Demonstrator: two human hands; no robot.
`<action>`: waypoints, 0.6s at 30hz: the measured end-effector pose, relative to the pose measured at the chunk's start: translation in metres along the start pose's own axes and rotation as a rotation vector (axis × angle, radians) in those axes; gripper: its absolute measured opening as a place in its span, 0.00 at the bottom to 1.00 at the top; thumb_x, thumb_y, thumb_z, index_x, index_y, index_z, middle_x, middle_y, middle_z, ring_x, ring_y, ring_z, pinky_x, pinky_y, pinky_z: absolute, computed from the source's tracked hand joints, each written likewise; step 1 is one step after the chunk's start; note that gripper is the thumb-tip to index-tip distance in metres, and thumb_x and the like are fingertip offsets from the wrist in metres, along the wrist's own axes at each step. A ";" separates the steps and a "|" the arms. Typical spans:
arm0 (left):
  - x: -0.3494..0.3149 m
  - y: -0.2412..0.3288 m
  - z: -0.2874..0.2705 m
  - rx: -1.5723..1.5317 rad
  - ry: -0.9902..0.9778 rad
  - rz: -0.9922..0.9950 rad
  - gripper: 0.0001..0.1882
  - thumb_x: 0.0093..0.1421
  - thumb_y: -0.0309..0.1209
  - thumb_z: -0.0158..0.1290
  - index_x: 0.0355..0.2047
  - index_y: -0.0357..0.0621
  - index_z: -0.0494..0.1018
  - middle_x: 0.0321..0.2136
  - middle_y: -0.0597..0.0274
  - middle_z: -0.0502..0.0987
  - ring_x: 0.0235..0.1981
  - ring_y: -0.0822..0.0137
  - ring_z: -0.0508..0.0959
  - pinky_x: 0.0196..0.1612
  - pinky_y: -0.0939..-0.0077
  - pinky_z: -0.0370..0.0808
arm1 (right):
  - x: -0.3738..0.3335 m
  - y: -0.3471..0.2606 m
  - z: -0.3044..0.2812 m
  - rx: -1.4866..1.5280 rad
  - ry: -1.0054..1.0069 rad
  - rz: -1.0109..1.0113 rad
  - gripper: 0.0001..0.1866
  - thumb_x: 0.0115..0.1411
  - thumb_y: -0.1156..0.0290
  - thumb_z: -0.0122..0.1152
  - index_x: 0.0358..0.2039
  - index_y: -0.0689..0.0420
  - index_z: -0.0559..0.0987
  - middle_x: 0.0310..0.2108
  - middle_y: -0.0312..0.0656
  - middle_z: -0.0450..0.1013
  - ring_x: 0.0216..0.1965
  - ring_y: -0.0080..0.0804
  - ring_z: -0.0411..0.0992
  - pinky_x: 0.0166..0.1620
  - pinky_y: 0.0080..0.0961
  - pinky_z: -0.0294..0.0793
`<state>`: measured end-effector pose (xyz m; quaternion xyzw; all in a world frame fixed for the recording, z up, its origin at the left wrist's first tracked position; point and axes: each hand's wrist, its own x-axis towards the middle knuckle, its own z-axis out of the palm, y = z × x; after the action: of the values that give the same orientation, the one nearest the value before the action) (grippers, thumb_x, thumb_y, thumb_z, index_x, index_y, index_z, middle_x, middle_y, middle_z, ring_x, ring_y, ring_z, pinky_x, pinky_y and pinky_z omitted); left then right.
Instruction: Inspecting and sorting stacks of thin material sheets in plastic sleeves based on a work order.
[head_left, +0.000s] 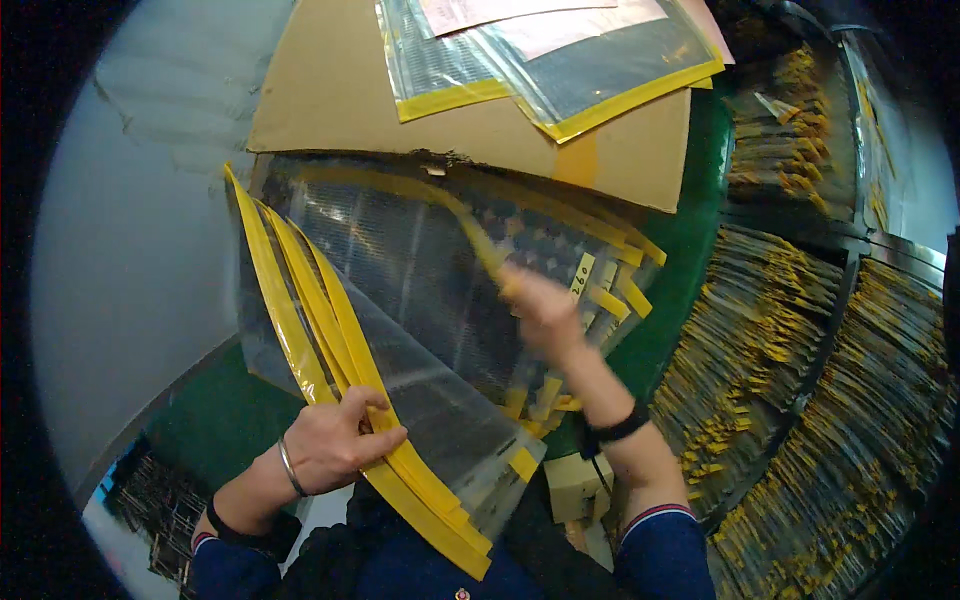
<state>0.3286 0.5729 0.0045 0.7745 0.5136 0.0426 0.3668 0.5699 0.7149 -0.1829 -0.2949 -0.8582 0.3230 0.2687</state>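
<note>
Grey wall (150, 200) on the left. Left hand (335, 440): fingers closed over a bunch of yellow-edged clear sheets (420, 490), strips fanned above the grip. Cardboard (320, 90) at the top, clear pouches (620, 85) with yellow borders lying on it. Sheet stack (390, 260) at centre, just below the cardboard. Right hand (548, 315) over the stack, blurred: fingertips look pinched together on a sheet's yellow edge (480, 242). Green surface (707, 170) beyond the stack's right side. Far right: packed rows of more sheets (755, 345).

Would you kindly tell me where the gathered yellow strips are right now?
In the head view, the gathered yellow strips are left of centre, gripped in the left hand, below the brown cardboard.
</note>
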 end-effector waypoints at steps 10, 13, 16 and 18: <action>0.002 0.002 -0.010 0.031 -0.070 0.146 0.06 0.39 0.30 0.56 0.22 0.49 0.75 0.39 0.66 0.76 0.18 0.70 0.75 0.19 0.78 0.72 | -0.023 -0.142 -0.039 0.835 -0.270 -0.086 0.05 0.54 0.73 0.54 0.28 0.61 0.76 0.31 0.43 0.76 0.32 0.35 0.76 0.33 0.28 0.76; -0.004 -0.003 -0.018 -0.019 -0.088 0.161 0.07 0.38 0.30 0.57 0.22 0.49 0.76 0.38 0.66 0.76 0.18 0.70 0.75 0.19 0.78 0.72 | -0.005 -0.087 -0.040 0.764 -0.192 -0.138 0.08 0.58 0.70 0.49 0.27 0.57 0.76 0.29 0.40 0.75 0.30 0.36 0.75 0.33 0.28 0.74; -0.005 -0.001 -0.025 -0.027 -0.135 0.151 0.08 0.36 0.30 0.59 0.22 0.49 0.76 0.38 0.66 0.76 0.19 0.70 0.75 0.20 0.77 0.72 | 0.007 0.025 -0.051 0.139 0.080 0.503 0.13 0.51 0.66 0.58 0.34 0.61 0.75 0.37 0.48 0.71 0.40 0.43 0.69 0.44 0.34 0.68; -0.002 -0.001 -0.024 -0.032 -0.146 0.159 0.08 0.36 0.30 0.59 0.21 0.49 0.76 0.38 0.66 0.76 0.19 0.70 0.75 0.21 0.77 0.72 | -0.011 0.096 -0.071 -0.328 0.036 0.680 0.23 0.50 0.57 0.58 0.43 0.60 0.73 0.45 0.54 0.67 0.48 0.47 0.64 0.51 0.37 0.63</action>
<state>0.3162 0.5845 0.0221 0.8079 0.4216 0.0231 0.4111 0.6558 0.7954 -0.2082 -0.6078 -0.7467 0.2467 0.1104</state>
